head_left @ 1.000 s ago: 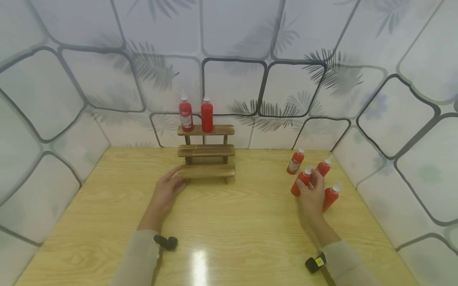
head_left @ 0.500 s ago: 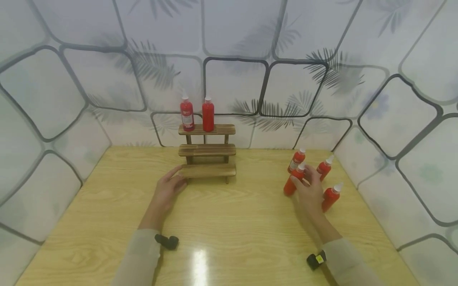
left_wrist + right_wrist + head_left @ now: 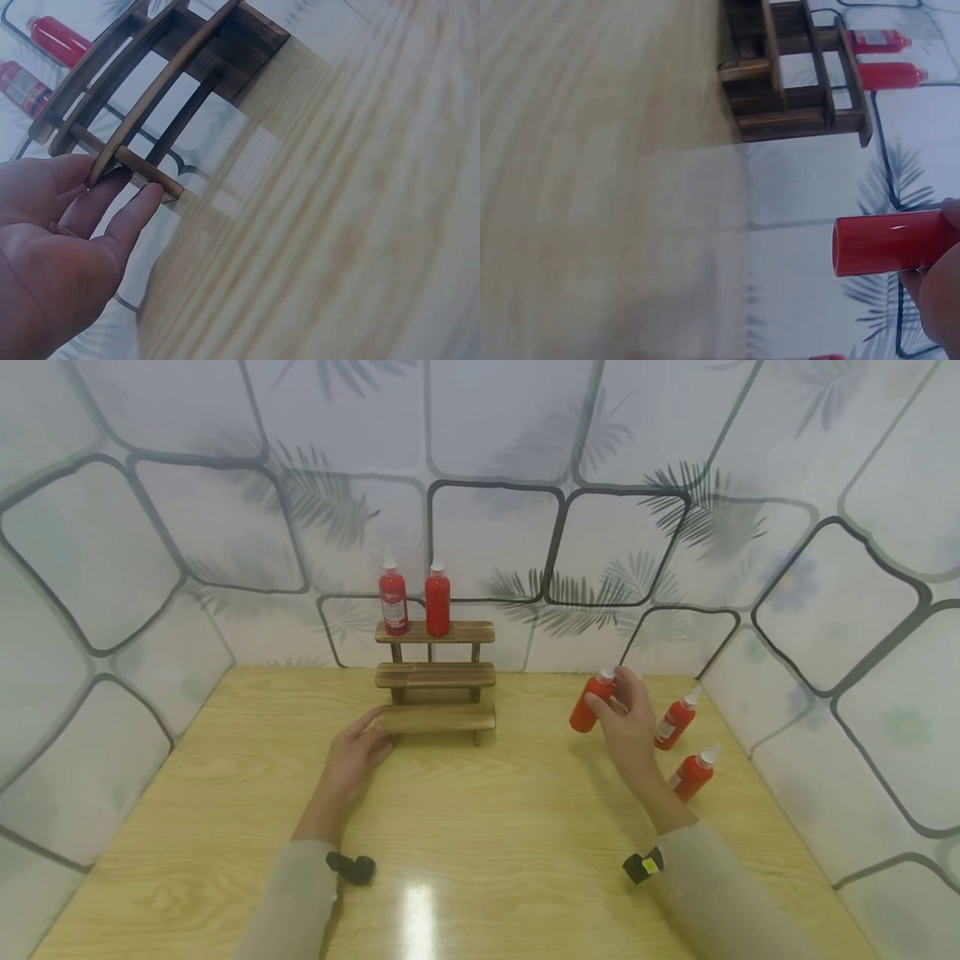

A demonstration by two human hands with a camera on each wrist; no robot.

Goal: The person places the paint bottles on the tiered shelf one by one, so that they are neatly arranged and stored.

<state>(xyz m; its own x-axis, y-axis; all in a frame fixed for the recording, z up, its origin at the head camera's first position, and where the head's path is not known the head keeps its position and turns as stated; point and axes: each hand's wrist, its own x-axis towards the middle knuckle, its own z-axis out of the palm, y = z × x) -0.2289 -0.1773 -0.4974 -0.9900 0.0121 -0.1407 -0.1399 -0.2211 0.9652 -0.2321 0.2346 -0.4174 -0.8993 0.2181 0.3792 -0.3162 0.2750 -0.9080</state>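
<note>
Landmark: the wooden step rack (image 3: 435, 681), three tiers, standing at the far edge of the table (image 3: 480, 827) against the patterned wall (image 3: 495, 468).
Left hand (image 3: 354, 758): nearest of all, lying on the table just left of the rack's lowest step; its fingers are straight and relaxed, grasping nothing. In the left wrist view the fingertips (image 3: 146, 196) touch the left end of the lowest step.
Right hand (image 3: 628, 727): right of the rack and well apart from it, lifted off the table, its fingers curled round a red bottle.
Held red bottle (image 3: 588, 703): in the right hand, tilted with its white cap up, at about the height of the rack's lower steps. The right wrist view shows its flat bottom sticking out past the fingers (image 3: 939, 296).
Loose bottles on the table: one (image 3: 692, 772) right of the rack and nearer the table's front; another (image 3: 676, 722) just beyond it, both leaning, both behind the right hand.
Bottles on the rack: two red ones (image 3: 393, 600) (image 3: 437, 599) upright, side by side on the left part of the top step, farthest back.
</note>
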